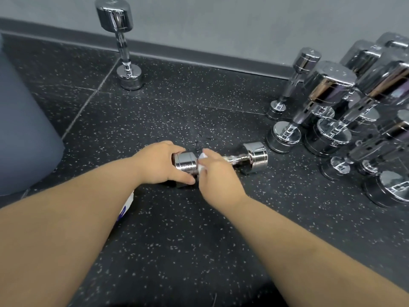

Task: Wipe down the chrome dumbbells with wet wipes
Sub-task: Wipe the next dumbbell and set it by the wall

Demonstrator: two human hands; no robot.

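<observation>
The person's 2 bare forearms are reaching in from the bottom edge, the left forearm [66, 229] lying over a white and blue pack [127, 206] and hiding most of it. Both are stretching over the speckled black floor [177, 251]. Further out, the left hand [158, 161] is curling its fingers and thumb around the left head of a small chrome dumbbell [254, 157], which is lying on its side on the floor. Just beside it, the right hand [218, 173] is pinching a white wet wipe [201, 161] against the handle next to that head, covering part of the bar. To the right, a crowded cluster of chrome dumbbells [332, 107] is standing on end, the nearest ones close to the lying one's free head. At the left, a grey padded block [20, 129] is filling the edge. Farthest off, 1 upright dumbbell [124, 47] is standing alone by the grey wall [221, 23].
</observation>
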